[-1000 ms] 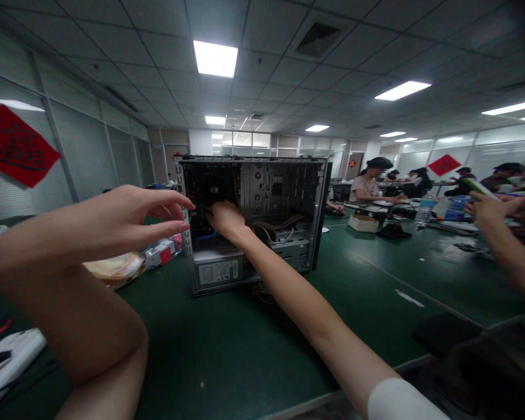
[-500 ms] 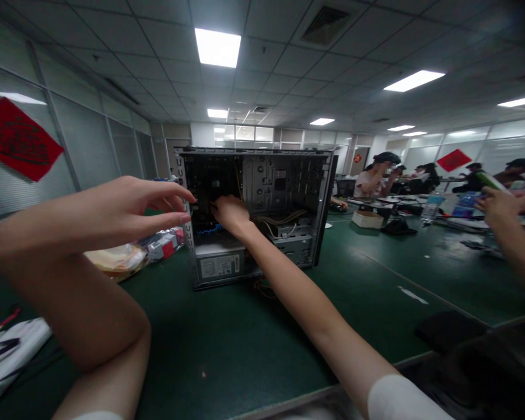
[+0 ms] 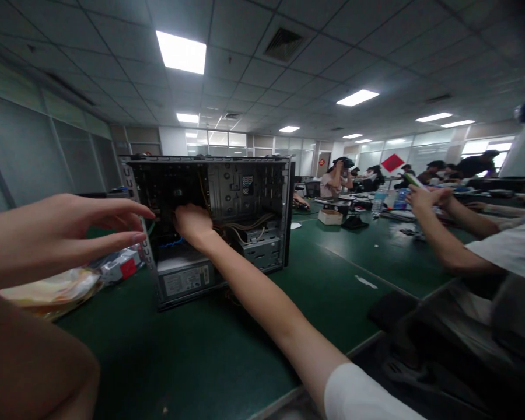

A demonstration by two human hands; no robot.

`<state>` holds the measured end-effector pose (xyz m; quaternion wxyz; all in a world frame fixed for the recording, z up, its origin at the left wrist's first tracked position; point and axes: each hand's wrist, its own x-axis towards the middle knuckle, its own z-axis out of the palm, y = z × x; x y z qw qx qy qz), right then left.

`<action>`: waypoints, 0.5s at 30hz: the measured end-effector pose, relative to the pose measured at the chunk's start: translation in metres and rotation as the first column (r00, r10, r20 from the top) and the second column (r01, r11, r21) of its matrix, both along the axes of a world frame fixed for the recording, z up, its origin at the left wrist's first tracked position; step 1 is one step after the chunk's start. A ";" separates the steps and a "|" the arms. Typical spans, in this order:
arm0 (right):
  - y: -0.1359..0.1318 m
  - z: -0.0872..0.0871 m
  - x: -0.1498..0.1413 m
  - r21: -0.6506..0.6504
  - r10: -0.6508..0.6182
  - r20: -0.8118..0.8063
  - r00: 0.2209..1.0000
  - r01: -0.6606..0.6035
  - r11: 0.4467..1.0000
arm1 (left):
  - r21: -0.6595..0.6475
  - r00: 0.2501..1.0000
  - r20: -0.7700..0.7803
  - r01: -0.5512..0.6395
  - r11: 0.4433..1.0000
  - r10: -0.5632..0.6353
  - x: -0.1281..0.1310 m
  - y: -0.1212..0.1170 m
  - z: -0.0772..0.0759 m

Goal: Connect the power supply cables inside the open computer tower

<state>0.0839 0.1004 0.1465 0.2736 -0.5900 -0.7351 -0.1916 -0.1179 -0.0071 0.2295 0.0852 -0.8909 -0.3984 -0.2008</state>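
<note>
An open computer case stands on the table with its inside facing me. My right hand reaches into it, over the dark boards on the left side. Its fingers are curled, and their tips are hidden in the shadow, so I cannot make out what they hold. My left hand is at the case's left rear edge, thumb and fingers stretched out and apart, the tips near or touching the slotted metal. Below my right hand sits the power supply with a label. Grey cables run across to the drive bay.
Plastic-wrapped packages lie left of the case on the green table. To the right, a person's hands hold a phone-like object. Farther back are a small box, a water bottle and other people.
The view has turned right, so the case and both hands appear farther left. More of the person on the right shows. Both hands keep about the same places at the case.
</note>
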 end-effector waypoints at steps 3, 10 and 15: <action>-0.002 0.001 -0.003 -0.014 -0.008 -0.017 1.000 0.008 1.000 | -0.128 0.994 -0.103 0.028 0.991 -0.042 0.009 -0.006 0.003; -0.004 0.002 -0.009 -0.033 -0.018 -0.052 0.998 0.016 0.999 | -0.128 0.988 -0.144 0.032 0.991 -0.050 0.025 -0.015 0.007; -0.002 0.003 -0.018 -0.067 0.009 -0.088 0.996 -0.015 0.998 | -0.105 0.981 -0.145 0.112 0.988 -0.127 0.033 -0.011 0.005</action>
